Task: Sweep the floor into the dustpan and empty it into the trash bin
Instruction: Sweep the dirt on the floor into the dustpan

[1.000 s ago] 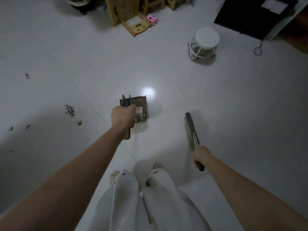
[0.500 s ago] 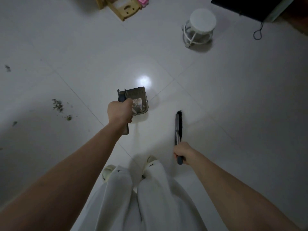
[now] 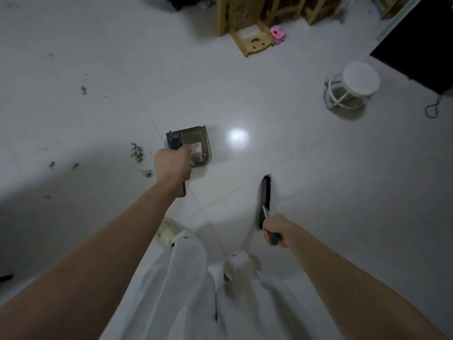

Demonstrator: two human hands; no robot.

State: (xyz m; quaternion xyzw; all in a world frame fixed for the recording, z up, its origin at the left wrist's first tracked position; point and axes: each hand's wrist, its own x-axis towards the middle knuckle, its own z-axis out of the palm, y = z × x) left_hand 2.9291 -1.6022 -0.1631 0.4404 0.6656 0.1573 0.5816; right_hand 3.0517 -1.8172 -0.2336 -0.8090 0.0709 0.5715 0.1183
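No text or label can be read

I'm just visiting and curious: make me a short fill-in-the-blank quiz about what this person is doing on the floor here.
1. The left hand holds the ____.
2. The right hand holds the handle of a ____.
3. The nearest debris lies on the floor to the ____ of the dustpan.
4. The stool has a round ____ top.

Missing words: dustpan; brush; left; white
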